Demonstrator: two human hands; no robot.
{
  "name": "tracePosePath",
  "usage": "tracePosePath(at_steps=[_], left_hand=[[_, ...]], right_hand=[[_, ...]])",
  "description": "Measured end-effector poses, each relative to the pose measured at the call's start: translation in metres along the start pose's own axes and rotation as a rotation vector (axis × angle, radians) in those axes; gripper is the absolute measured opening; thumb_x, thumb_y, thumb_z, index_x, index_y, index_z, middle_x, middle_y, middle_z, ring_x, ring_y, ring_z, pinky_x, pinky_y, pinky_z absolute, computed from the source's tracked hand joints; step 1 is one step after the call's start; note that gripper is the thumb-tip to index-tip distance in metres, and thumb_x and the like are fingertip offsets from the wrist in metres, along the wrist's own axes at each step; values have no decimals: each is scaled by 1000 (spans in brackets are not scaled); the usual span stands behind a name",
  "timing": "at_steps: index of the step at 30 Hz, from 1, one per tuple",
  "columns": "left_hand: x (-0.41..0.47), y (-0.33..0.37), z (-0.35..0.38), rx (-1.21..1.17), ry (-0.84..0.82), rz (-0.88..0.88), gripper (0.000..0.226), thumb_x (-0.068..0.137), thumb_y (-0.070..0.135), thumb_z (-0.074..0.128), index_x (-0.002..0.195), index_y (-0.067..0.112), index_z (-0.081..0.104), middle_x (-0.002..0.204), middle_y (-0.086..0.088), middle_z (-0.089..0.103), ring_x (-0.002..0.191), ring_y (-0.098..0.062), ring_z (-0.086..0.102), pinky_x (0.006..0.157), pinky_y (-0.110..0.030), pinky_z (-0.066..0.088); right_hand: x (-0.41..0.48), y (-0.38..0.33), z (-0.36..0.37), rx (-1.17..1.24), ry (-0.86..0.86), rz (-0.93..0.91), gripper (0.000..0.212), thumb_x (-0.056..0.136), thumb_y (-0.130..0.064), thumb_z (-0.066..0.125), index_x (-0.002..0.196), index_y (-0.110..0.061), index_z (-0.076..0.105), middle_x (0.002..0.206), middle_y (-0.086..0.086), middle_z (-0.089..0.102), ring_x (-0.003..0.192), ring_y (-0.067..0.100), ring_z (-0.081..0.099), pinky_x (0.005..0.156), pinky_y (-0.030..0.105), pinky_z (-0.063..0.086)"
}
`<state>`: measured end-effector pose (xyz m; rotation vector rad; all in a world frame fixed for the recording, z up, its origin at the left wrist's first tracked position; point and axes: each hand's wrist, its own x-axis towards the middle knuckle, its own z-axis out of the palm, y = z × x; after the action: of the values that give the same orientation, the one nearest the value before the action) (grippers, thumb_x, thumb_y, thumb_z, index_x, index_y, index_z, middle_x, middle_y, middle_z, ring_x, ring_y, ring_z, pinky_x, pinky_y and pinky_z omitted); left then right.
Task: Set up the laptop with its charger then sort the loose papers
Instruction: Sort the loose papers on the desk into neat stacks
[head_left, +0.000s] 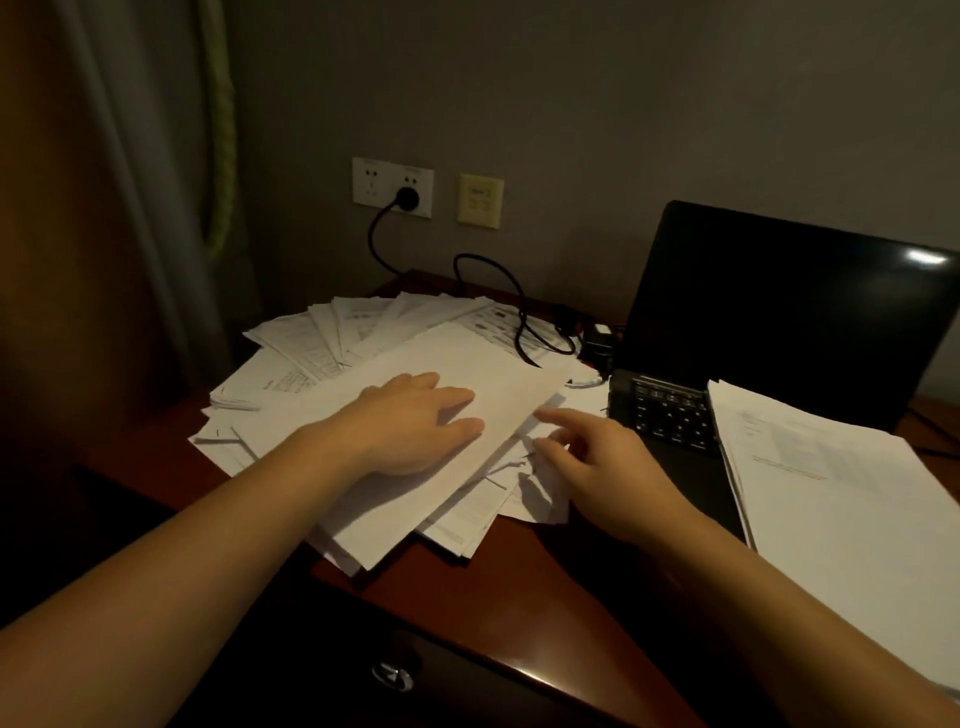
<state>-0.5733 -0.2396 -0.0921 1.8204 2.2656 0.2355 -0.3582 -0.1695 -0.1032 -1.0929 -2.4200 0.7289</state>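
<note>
The loose papers (332, 364) are lying fanned over the left of the desk (519, 597), thin white corners reaching its front edge. We are pressing our left hand (410, 421) flat on the top sheet, fingers straight and relaxed. Our right hand (608, 467) is touching that sheet's right edge, forefinger and thumb parted; we cannot tell whether they are gripping it. A squared stack (857, 493) is covering part of the open laptop (779, 312) keyboard. Glossy bare wood is showing between the piles. The black cable (514, 296) is looping over the far sheets.
</note>
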Motion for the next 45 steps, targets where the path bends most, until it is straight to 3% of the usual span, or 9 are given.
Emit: tracePosePath(at_steps=[7,10,16,21,24,30,37,41,45], left_hand=[[23,-8,-18,-282,127,-10,35,101,42,48,134,42,58,134,9,61,114,-11,57,99,-32,48],[43,-24,-23,-310,207,-94,33,100,36,50,132,36,61,142,6,55,121,-18,53,104,-37,45],[75,-47,-39,-333,185,-397,56,97,37,59,147,15,45,145,-11,50,127,-31,51,88,-30,40],[97,-47,-53,-461,150,-560,74,88,38,74,147,7,41,133,-15,56,112,-31,58,80,-34,47],[101,-48,-61,-690,137,-559,66,90,28,74,143,4,44,96,-9,59,83,-21,58,70,-29,47],[95,-66,-52,-790,9,-542,35,85,29,80,106,10,60,101,-14,67,98,-30,66,98,-44,52],[47,-85,-52,-1360,199,-572,5,96,1,61,100,-2,63,49,-9,65,37,-13,62,34,-20,46],[27,-91,-49,-1617,229,-563,17,97,1,58,109,9,67,62,-11,71,39,-8,61,28,-15,37],[22,-93,-46,-1721,316,-656,12,99,8,58,107,11,66,66,-7,64,37,-6,56,31,-13,39]], right_hand=[[26,-16,4,678,127,322,91,90,-24,74,155,-43,14,101,20,70,71,29,71,64,41,63],[38,-6,8,527,133,372,97,88,-6,74,155,-42,14,127,19,62,80,28,73,52,34,61],[48,21,5,291,273,320,92,87,-12,73,156,-31,16,149,3,47,126,28,55,88,36,55],[50,30,10,224,240,287,100,89,-11,71,158,-37,4,147,6,49,99,22,60,61,20,51],[48,32,10,226,245,279,101,90,-11,70,158,-40,1,141,7,54,95,18,60,60,16,48],[42,25,7,233,266,258,98,91,-9,70,159,-36,5,147,3,51,120,27,60,92,39,55],[36,16,5,363,293,214,78,91,-10,68,154,-27,26,137,-6,52,120,18,54,94,36,49],[30,12,2,490,319,252,54,94,-10,59,143,-20,40,124,-2,57,113,22,58,92,42,52],[20,12,-10,476,268,285,18,94,-3,53,110,-11,56,83,9,59,61,20,58,49,28,45]])
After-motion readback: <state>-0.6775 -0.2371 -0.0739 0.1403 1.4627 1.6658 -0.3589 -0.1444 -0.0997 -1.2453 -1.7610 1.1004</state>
